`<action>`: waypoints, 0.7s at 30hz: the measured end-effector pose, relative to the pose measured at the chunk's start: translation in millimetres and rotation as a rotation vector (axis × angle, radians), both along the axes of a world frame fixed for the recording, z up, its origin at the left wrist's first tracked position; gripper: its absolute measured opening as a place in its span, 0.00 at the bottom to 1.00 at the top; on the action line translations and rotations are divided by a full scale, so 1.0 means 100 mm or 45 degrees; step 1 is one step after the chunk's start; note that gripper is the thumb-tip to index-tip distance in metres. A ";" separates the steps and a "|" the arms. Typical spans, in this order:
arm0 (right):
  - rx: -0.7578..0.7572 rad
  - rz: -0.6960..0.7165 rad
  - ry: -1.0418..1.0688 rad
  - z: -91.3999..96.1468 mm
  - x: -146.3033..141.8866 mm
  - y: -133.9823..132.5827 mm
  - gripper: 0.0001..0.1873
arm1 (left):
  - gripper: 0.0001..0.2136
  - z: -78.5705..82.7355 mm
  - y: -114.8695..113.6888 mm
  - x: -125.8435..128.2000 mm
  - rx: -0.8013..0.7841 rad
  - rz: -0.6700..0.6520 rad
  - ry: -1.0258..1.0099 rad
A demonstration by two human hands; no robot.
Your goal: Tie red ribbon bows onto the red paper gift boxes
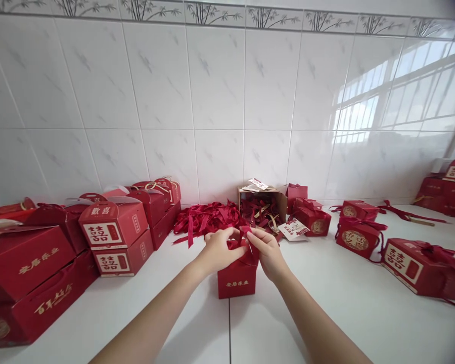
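A small red gift box [237,280] with gold characters on its front stands upright on the white table in front of me. Both my hands are at its top. My left hand [222,248] curls over the upper left of the box, fingers bent around the dark red ribbon there. In my right hand [267,250], thumb and forefinger pinch a piece of the red ribbon [245,229] just above the box. The fingers partly hide the box's top and the rest of the ribbon.
Behind the box lies a heap of red ribbons [208,218], beside an open cardboard box [282,199] of ribbon pieces. Stacked red boxes [114,227] line the left. Ribboned boxes [358,236] stand right, with a printed card [293,230] nearer the middle. A tiled wall [220,81] closes the back.
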State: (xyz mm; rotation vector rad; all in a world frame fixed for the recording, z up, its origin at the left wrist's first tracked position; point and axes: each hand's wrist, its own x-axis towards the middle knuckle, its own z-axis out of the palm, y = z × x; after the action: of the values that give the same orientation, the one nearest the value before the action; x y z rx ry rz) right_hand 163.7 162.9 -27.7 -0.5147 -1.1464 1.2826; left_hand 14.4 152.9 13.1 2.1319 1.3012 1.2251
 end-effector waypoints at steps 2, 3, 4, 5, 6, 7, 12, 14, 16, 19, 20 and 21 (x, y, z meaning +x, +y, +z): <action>0.015 -0.045 -0.014 0.01 0.02 0.01 0.15 | 0.06 0.03 -0.01 0.08 -0.019 0.052 0.027; 0.022 -0.075 -0.025 0.01 0.02 0.01 0.15 | 0.07 0.03 -0.01 0.10 -0.018 0.092 0.028; 0.028 -0.101 -0.042 0.01 0.03 0.02 0.14 | 0.10 0.03 -0.02 0.11 -0.012 0.136 0.026; 0.031 -0.119 -0.070 0.01 0.03 0.02 0.14 | 0.12 0.02 -0.03 0.11 -0.001 0.183 0.022; 0.032 -0.126 -0.108 0.00 0.03 0.03 0.15 | 0.13 0.01 -0.03 0.10 0.014 0.228 0.016; 0.031 -0.123 -0.152 -0.01 0.03 0.04 0.15 | 0.14 0.01 -0.04 0.09 0.033 0.269 0.010; 0.082 -0.042 -0.370 -0.04 -0.02 0.03 0.19 | 0.08 0.00 -0.08 0.07 0.089 0.337 -0.037; 0.150 -0.031 -0.439 -0.02 -0.03 0.01 0.18 | 0.07 -0.01 -0.10 0.06 0.064 0.311 -0.071; 0.221 -0.078 -0.480 -0.01 -0.03 0.01 0.18 | 0.07 -0.02 -0.12 0.02 0.017 0.261 -0.114; 0.304 -0.217 -0.496 -0.01 -0.05 0.01 0.16 | 0.09 -0.07 -0.13 -0.11 -0.051 0.217 -0.209; 0.322 -0.246 -0.500 -0.02 -0.06 0.01 0.16 | 0.09 -0.10 -0.13 -0.17 -0.071 0.222 -0.242; 0.335 -0.257 -0.508 -0.03 -0.07 0.01 0.15 | 0.08 -0.12 -0.12 -0.23 -0.093 0.234 -0.270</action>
State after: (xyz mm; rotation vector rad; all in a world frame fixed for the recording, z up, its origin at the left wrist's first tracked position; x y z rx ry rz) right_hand 156.8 164.2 -30.7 -0.6883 -1.5272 0.8577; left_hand -8.2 141.0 0.6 1.8087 1.4466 1.4099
